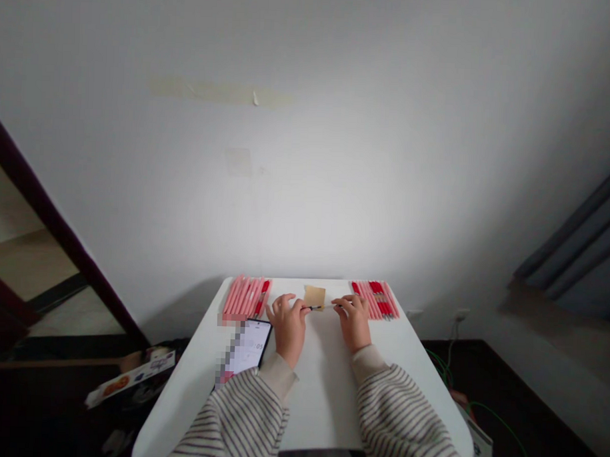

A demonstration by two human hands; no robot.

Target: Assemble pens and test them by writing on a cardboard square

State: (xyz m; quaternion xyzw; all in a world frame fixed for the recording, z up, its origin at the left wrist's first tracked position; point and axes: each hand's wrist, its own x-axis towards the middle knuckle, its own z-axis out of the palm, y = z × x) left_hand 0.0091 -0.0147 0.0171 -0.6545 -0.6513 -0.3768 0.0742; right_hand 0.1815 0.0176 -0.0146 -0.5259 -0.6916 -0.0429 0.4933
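Note:
Between my two hands, low over the middle of the table, lies a slim pen refill (pixel 326 306), dark toward the left and pale in its middle. My left hand (pixel 288 328) pinches its left end with thumb and fingertips. At the other end, the fingers of my right hand (pixel 354 321) are closed on it. A small tan square of paper (pixel 314 295) lies just behind the refill. To the left is a row of pink and red pens (pixel 245 297). Another row of pink and red pens (pixel 381 300) lies beside my right hand, which partly covers it.
A phone (pixel 251 343) with a lit screen lies left of my left forearm. The white table (pixel 323 402) has rounded corners and stands against a pale wall (pixel 337 156). Green cables (pixel 443 370) run on the floor to the right; clutter (pixel 134 379) sits at the left.

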